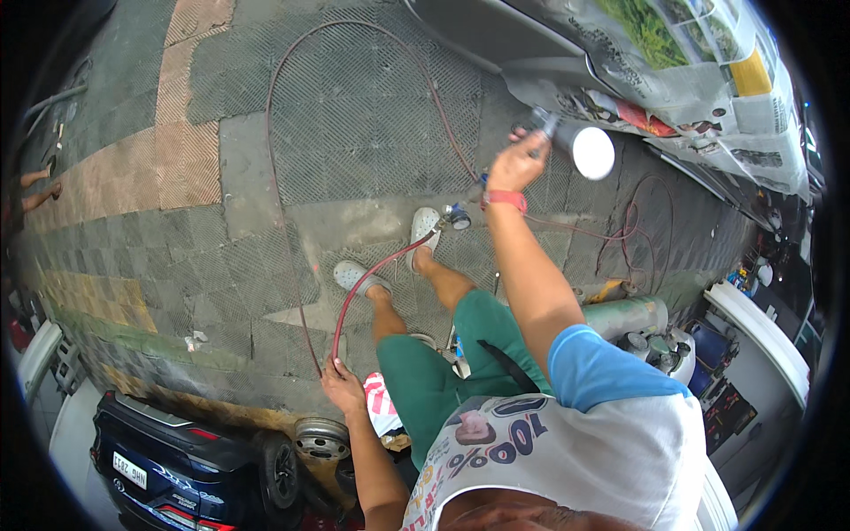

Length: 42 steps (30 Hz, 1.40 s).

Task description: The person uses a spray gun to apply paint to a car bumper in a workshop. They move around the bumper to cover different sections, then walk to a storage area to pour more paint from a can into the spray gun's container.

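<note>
My right hand point(521, 162) is wrapped round a spray gun point(545, 121), held out in front and slightly blurred. On the gun sits a dark cup with a round white top point(592, 153). Below my wrist, a small regulator with a dial gauge point(458, 218) hangs where the hose joins the gun. My left hand point(342, 387), low and to the left, has its fingers closed on the red air hose point(356, 288). The hose runs up to the regulator. Beside the gun stands a grey car body panel point(549, 35), partly covered with newspaper sheets point(699, 133).
The hose loops widely over the textured floor mats point(363, 115). More hose coils point(633, 221) lie at the right. A dark blue car point(186, 460) and a wheel rim point(321, 438) stand at the lower left. A tank point(627, 316) and several cans point(660, 347) are by my right side.
</note>
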Available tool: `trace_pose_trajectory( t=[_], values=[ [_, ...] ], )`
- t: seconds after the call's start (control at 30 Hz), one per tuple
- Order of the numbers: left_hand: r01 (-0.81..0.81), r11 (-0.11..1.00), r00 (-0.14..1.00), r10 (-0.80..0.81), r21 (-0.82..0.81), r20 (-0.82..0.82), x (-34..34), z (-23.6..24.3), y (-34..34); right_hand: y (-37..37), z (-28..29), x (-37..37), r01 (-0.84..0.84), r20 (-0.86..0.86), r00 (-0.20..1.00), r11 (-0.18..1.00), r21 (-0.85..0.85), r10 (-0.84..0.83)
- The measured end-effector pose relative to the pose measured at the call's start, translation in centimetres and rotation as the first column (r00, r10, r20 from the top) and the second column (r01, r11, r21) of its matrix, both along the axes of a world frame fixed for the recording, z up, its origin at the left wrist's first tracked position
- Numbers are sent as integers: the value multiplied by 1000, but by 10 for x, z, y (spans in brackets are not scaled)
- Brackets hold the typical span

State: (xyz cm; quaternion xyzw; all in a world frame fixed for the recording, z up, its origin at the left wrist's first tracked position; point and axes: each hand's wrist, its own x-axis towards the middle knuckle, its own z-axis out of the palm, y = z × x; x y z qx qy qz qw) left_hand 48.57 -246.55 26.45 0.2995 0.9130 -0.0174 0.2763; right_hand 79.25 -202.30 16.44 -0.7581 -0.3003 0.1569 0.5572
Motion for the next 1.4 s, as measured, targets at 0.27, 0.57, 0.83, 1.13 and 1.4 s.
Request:
trace_pose_trajectory(
  t=[0.27, 0.57, 0.83, 1.13, 1.4],
  values=[
    [-47, 999, 993, 49, 20, -108, -56, -2, -5, 13, 93, -62, -96, -200, 975, 995, 11, 96],
    [-84, 994, 988, 93, 69, -124, -238, 53, -12, 7, 193, -143, 25, -276, 961, 998, 57, -8],
    [-146, 889, 979, 66, 435, 193, -373, 129, 81, -103, 255, -364, -313, -296, 922, 931, -187, 251],
    [172, 761, 737, -521, 626, 431, -448, 283, 207, -174, 324, -655, -901, -276, 435, 418, -120, 857],
    [-159, 863, 775, -192, 480, 602, -578, 266, 237, -114, 401, -772, -966, -438, -166, -235, -106, 883]
  ],
)
